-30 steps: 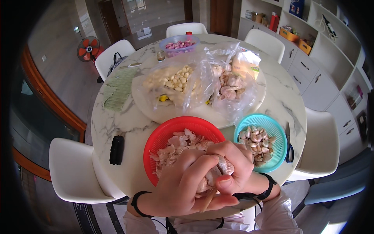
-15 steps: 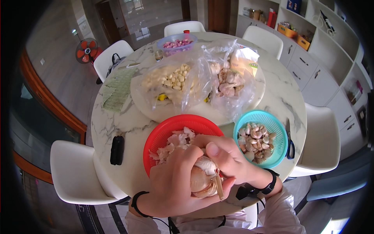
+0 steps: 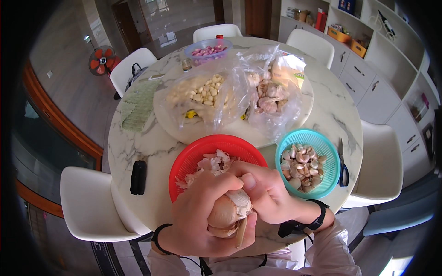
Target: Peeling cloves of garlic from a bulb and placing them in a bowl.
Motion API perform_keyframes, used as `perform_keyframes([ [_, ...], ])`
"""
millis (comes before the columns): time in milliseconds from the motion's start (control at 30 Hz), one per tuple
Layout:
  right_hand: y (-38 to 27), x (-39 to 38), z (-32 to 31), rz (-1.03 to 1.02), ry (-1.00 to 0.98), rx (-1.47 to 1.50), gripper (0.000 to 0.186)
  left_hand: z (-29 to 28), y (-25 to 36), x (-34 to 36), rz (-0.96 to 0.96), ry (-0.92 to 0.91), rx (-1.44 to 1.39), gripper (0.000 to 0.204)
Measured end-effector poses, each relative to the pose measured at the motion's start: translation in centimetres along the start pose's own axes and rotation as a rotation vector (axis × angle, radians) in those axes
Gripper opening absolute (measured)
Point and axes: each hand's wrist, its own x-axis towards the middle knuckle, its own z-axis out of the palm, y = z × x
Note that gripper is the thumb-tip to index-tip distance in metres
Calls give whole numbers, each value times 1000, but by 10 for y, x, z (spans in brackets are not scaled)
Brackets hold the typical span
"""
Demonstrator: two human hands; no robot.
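Observation:
My left hand [image 3: 193, 209] cups a whole garlic bulb [image 3: 225, 212], its dry stem pointing down toward me. Pressed against the bulb's upper right side, the thumb and bent fingers of my right hand [image 3: 271, 191] grip it at the papery skin. Both hands are above the near rim of a red plastic basket [image 3: 180, 161], where loose garlic skins [image 3: 214, 163] lie. To the right, a teal basket [image 3: 332, 161] holds several unpeeled garlic cloves [image 3: 304, 169]. The fingertips of my right hand are partly hidden behind the bulb.
On the raised round turntable [image 3: 165, 124] rest a clear bag of peeled cloves [image 3: 207, 94] and another of garlic bulbs [image 3: 274, 96]. Behind is a bowl of purple-pink pieces [image 3: 209, 50]. Scissors [image 3: 343, 175], a black case [image 3: 138, 177] and a green cloth [image 3: 138, 106] lie around.
Both hands and the garlic bulb have shifted slightly left. The bulb has turned a little, and my right thumb now sits closer to its top edge.

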Motion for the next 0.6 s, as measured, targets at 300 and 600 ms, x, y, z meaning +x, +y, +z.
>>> perform_keyframes([
  [300,-5,4,-2,278,17,512,41,-2,0,1,-229,100,-510,46],
  [600,-40,2,-27,232,250,338,33,-19,9,-2,-520,304,-667,56],
])
